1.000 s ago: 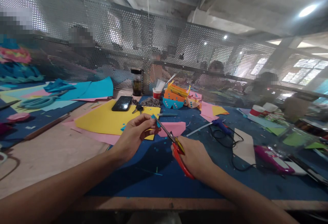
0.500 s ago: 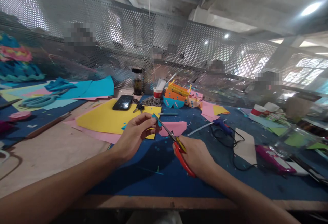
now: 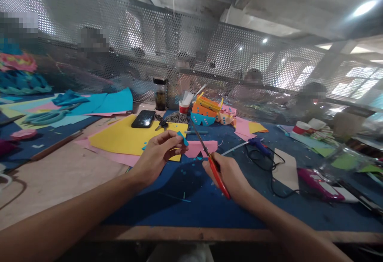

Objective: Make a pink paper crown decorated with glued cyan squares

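Observation:
My left hand pinches a small blue paper scrap between thumb and fingers, above the blue mat. My right hand grips red-handled scissors; the blades point up and away, apart from the scrap. A pink paper piece lies on the mat just behind the hands, with tiny blue cuttings scattered around it.
A yellow sheet over pink paper, a black phone, keys, a dark jar, a red cup and orange-blue paper crafts lie behind. A glue gun with black cord sits right. A perforated metal screen separates other people.
The scissors have swung away from the blue scrap, blades now pointing upward; earlier they were at the scrap's edge. My left hand has stayed nearly in place.

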A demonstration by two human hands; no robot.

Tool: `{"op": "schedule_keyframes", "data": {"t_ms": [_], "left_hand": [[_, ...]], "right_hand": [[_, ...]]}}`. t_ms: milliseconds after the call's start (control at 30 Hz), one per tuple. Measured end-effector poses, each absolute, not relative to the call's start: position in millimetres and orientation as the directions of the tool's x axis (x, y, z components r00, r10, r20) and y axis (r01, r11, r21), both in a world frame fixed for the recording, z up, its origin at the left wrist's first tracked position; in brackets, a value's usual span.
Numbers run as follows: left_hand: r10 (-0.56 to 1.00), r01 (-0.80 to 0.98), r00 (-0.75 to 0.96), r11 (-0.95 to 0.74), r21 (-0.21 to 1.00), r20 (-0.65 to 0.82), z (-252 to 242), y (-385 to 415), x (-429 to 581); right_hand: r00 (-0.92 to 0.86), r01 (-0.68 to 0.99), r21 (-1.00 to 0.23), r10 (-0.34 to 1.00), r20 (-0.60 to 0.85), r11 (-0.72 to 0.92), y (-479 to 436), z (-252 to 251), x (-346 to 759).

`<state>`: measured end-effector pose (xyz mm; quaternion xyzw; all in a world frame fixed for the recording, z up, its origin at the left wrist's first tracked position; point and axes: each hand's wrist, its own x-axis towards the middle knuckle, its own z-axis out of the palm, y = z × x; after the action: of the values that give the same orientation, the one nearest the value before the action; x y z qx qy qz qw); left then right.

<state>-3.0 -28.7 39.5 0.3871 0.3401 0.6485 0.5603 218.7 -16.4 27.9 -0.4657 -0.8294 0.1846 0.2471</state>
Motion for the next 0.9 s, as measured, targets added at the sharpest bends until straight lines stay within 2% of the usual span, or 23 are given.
{"op": "schedule_keyframes", "data": {"t_ms": [167, 333, 700, 900], "left_hand": [[0.991, -0.421, -0.049, -0.134, 0.897, 0.125, 37, -29, -3], [0.990, -0.378, -0.001, -0.133, 0.916, 0.144, 33, -29, -3], [0.983, -0.257, 0.091, -0.131, 0.957, 0.159, 31, -34, 3], [0.984, -0.249, 0.084, -0.130, 0.960, 0.155, 29, -33, 2]], "right_hand": [[-0.445, 0.576, -0.684, 0.873, 0.198, 0.449, -19, 36, 216], [-0.466, 0.400, -0.859, 0.878, 0.110, 0.320, -19, 37, 214], [-0.511, 0.259, -0.937, 0.857, 0.071, 0.232, -12, 50, 201], [-0.475, 0.164, -0.956, 0.869, 0.138, 0.241, -8, 43, 189]]}}
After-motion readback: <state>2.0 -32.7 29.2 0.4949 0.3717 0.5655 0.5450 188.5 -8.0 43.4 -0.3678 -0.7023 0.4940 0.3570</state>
